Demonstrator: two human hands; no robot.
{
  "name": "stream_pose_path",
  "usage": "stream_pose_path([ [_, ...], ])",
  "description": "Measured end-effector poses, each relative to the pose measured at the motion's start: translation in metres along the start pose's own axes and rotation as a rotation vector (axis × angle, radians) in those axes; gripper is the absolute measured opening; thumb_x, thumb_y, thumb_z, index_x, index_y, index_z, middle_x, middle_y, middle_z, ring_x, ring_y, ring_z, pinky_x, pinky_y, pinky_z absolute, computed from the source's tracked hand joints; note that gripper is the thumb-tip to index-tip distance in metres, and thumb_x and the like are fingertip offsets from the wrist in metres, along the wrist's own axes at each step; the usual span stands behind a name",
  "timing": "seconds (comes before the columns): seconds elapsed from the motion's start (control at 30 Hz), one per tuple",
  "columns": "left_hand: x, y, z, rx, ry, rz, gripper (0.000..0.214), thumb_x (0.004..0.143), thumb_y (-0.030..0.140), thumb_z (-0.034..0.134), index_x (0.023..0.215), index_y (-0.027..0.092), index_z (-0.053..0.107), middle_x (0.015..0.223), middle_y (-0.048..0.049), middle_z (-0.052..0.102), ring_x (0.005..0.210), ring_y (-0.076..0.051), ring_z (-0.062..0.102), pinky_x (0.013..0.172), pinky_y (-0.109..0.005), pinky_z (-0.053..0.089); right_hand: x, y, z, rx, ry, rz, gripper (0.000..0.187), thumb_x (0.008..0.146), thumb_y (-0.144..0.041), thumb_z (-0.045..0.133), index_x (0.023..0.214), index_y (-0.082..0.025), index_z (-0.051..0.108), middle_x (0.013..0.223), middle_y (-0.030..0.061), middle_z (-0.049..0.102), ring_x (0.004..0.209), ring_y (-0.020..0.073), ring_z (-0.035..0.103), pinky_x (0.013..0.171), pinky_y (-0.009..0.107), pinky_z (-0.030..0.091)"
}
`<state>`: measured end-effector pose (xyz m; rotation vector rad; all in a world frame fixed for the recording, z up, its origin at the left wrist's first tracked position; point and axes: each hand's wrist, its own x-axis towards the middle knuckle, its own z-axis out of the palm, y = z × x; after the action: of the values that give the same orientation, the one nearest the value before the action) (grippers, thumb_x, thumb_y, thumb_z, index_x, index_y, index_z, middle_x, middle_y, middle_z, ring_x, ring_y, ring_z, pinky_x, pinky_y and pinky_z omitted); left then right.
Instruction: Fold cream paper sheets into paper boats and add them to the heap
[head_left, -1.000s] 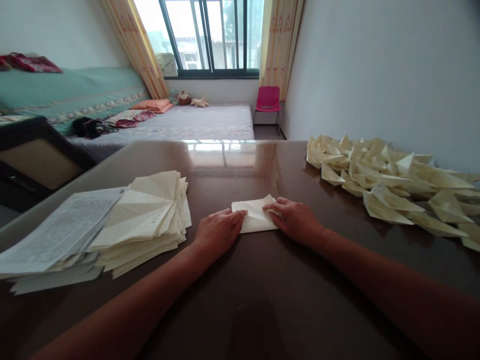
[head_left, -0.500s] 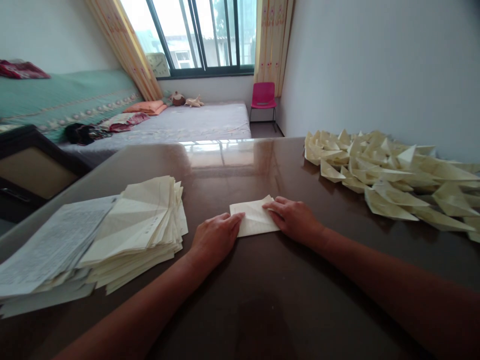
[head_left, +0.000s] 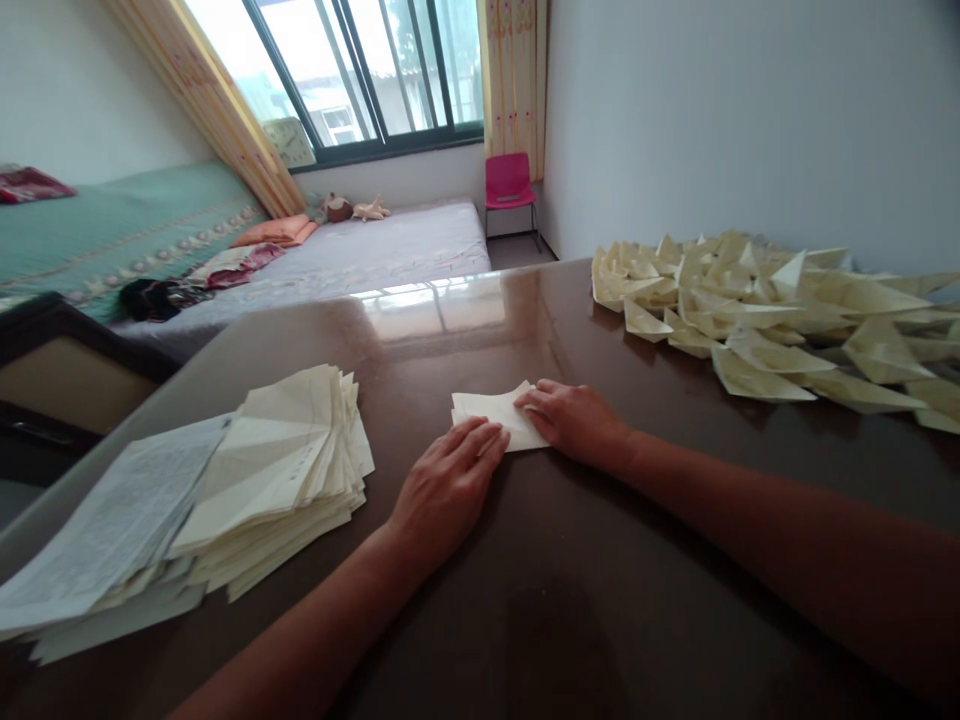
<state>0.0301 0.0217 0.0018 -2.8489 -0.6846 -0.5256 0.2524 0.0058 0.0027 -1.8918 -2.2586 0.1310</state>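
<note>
A small folded cream paper lies flat on the dark brown table in front of me. My left hand rests palm down with its fingers stretched flat over the paper's near left edge. My right hand presses on the paper's right side, its fingers lying flat on it. Neither hand lifts the sheet.
A thick stack of cream sheets sits at the left, with printed pages beside it. A heap of folded paper boats covers the table's right side. Beyond the table are a bed, a pink chair and a window.
My left hand has slid forward and right, farther onto the paper. The view has swung a little to the right. The right hand stays on the sheet.
</note>
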Motion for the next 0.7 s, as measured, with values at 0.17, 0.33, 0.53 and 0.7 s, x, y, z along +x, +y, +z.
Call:
stream_pose_path([
  [0.17, -0.003, 0.016, 0.0, 0.059, -0.083, -0.054, 0.037, 0.095, 0.035, 0.045, 0.126, 0.018, 0.056, 0.13, -0.0069, 0.06, 0.119, -0.027, 0.055, 0.092, -0.042, 0.049, 0.001, 0.002, 0.0, -0.002, 0.009, -0.009, 0.033, 0.094, -0.033, 0.036, 0.116, -0.03, 0.06, 0.109, 0.0039, 0.063, 0.085, 0.0187, 0.063, 0.069, 0.027, 0.04],
  [0.33, -0.004, 0.017, -0.003, 0.087, -0.128, -0.049, 0.039, 0.094, 0.036, 0.046, 0.128, 0.02, 0.055, 0.131, -0.0096, 0.058, 0.12, -0.028, 0.055, 0.095, -0.043, 0.048, 0.0, 0.002, 0.003, 0.024, 0.034, -0.016, 0.03, 0.093, -0.031, 0.039, 0.113, -0.03, 0.061, 0.105, 0.0026, 0.064, 0.083, 0.0182, 0.063, 0.066, 0.027, 0.039],
  [0.53, -0.004, 0.019, -0.004, 0.102, -0.157, -0.038, 0.038, 0.093, 0.037, 0.048, 0.129, 0.027, 0.055, 0.131, -0.0122, 0.058, 0.119, -0.029, 0.056, 0.092, -0.043, 0.052, 0.0, 0.006, 0.001, 0.015, 0.066, -0.013, 0.028, 0.094, -0.033, 0.041, 0.111, -0.028, 0.062, 0.104, 0.003, 0.062, 0.076, 0.0156, 0.061, 0.063, 0.026, 0.038],
  [0.7, -0.005, 0.019, -0.002, 0.114, -0.161, -0.054, 0.038, 0.093, 0.037, 0.048, 0.128, 0.027, 0.056, 0.131, -0.012, 0.057, 0.12, -0.03, 0.055, 0.092, -0.045, 0.052, -0.01, -0.006, -0.018, -0.069, 0.195, -0.213, 0.026, 0.095, -0.028, 0.043, 0.105, -0.021, 0.065, 0.113, 0.0083, 0.058, 0.099, 0.0196, 0.056, 0.073, 0.027, 0.04],
])
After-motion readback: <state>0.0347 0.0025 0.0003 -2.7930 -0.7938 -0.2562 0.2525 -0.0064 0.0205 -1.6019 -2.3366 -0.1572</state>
